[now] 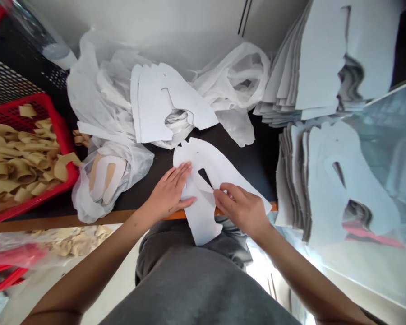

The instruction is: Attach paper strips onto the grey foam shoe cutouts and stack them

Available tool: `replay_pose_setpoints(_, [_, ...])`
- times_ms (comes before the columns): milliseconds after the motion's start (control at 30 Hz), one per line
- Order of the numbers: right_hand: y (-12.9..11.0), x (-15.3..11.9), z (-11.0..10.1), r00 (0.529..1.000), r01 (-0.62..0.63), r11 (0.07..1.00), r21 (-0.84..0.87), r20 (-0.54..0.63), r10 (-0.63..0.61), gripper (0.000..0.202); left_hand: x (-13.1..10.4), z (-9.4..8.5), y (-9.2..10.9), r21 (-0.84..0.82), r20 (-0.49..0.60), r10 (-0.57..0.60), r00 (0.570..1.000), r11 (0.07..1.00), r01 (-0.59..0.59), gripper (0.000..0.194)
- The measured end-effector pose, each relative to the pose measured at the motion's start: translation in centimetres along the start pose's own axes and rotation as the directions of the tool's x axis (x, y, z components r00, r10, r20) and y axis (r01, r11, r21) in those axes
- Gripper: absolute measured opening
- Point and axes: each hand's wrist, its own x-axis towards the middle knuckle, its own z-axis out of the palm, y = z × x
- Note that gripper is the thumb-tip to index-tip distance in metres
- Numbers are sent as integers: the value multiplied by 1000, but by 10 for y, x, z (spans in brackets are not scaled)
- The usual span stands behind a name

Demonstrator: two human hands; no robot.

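Note:
A white cut-out sheet (203, 216) lies at the front edge of the dark table, its lower end hanging over the wooden rim. My left hand (171, 189) rests flat on its left side, fingers spread forward and thumb apart. With thumb and fingertips pinched, my right hand (242, 205) holds the edge of the sheet beside its narrow dark opening. Just behind, a stack of similar white sheets (149, 99) sits on crumpled plastic bags.
A red basket (59, 131) of curled tan pieces stands at the left. An open plastic bag (138, 164) holds white and tan pieces. Tall stacks of white sheets (325, 85) and more cut sheets (362, 180) stand at the right. The table's wooden edge (115, 216) runs along the front.

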Motion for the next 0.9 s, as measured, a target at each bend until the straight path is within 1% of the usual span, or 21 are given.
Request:
replay_pose_setpoints(133, [2,3,-4,993,49,997,63,-114,-41,30,-2,6,-1,-8,-44,18,999,1000,-19,82])
replay_pose_setpoints(233, [5,7,-8,980,72,996,59,-190,-59,28,-2,8,-1,17,-48,33,998,999,-32,72])
replay_pose_setpoints(300, [7,11,-10,975,74,996,53,-214,-61,28,-2,9,-1,20,-58,32,998,999,-31,71])
replay_pose_setpoints(400, [10,13,-11,982,104,990,91,-166,-88,30,-2,10,0,1,-84,31,996,1000,-31,73])
replay_pose_setpoints(500, [11,7,-11,988,133,979,153,-103,-118,30,-2,12,3,3,-109,51,993,999,-51,71])
replay_pose_setpoints(600, [9,-2,-12,993,109,965,237,-66,-96,35,-3,16,8,38,-120,86,989,996,-82,67])
replay_pose_setpoints(700, [6,-5,-15,998,65,953,297,-33,-58,37,-3,17,10,77,-92,114,989,991,-107,68])
replay_pose_setpoints(800, [5,2,-18,998,61,953,297,-37,-52,34,-2,15,11,104,-70,128,989,987,-120,69])
replay_pose_setpoints(900, [6,7,-20,995,95,955,282,-58,-82,34,-1,13,10,141,-72,145,987,981,-134,66])
